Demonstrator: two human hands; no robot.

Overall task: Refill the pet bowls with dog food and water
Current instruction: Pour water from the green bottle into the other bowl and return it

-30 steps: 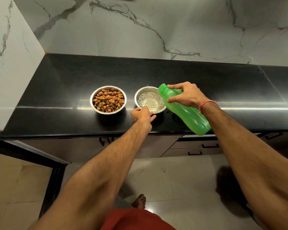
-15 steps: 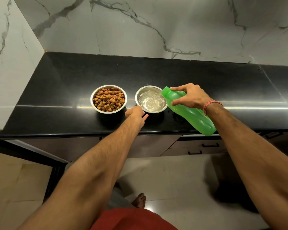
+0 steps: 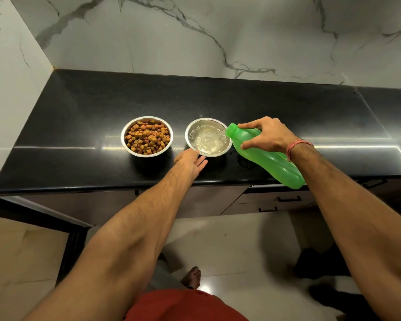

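Single head-worn wide-angle view, forward and steeply downward over glossy black stone desk (image 3: 83, 117), within arm's reach.

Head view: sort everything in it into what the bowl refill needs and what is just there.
Needed for the refill:
- kibble bowl, full
- water bowl, holding water
- green bottle, tipped at the water bowl, gripped by the right hand
- left hand, at the water bowl's near rim

Just there:
- black counter
- marble wall
- cabinet drawers

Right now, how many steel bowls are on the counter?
2. The kibble bowl sits on the left; the water bowl stands right of it, between the left hand and the tilted green bottle. None looks hidden.
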